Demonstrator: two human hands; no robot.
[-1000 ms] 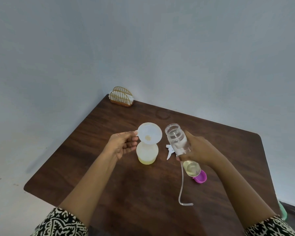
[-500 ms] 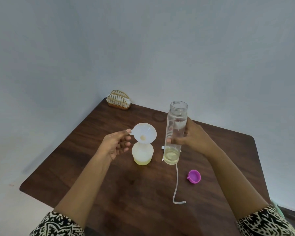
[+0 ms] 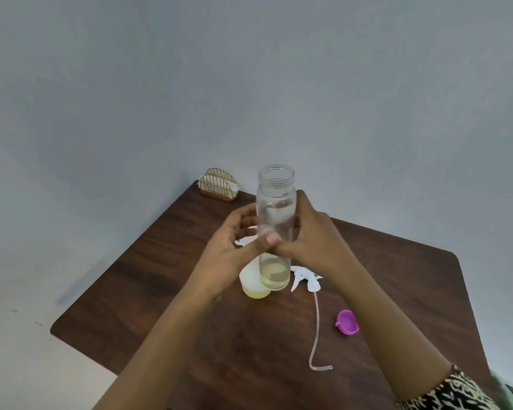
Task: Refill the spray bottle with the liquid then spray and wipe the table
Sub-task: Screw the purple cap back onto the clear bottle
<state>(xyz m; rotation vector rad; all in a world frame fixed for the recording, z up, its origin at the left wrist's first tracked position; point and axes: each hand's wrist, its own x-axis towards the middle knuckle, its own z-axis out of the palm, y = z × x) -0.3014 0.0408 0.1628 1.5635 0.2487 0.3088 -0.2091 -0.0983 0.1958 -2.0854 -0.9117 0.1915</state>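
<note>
Item 1: clear bottle (image 3: 276, 220), centre of frame, upright, mouth open w/ no cap, threads visible at the neck. Small amt of pale yellow liquid sits at its bottom. We hold it above the table (image 3: 148, 291), both hands on its mid section.

Item 2: right hand (image 3: 311, 238), centre-right, fingers wrapped round the bottle's right side and back, thumb across the front. Firm grasp.

Item 3: left hand (image 3: 234, 250), centre-left, thumb tip pressed on the bottle's front, touching the right thumb; other fingers curled loosely at the bottle's left side. We can't tell whether those fingers bear on the glass.

Item 4: white funnel (image 3: 245, 239), partly hidden behind left hand; only an edge shows.

Item 5: cloudy container (image 3: 253, 287) w/ yellow liquid at base, standing on table just below-left of the bottle's bottom, partly covered by it.

Item 6: white spray head (image 3: 305, 279), lying on table, right of centre, w/ thin clear dip tube (image 3: 316, 335) trailing toward lower frame, end curled.

Item 7: purple cap (image 3: 347, 321), lower right, on table, near the right forearm.

Item 8: gold wire napkin holder (image 3: 218, 184), far corner of table, upper-centre-left, well apart from the rest.
</note>
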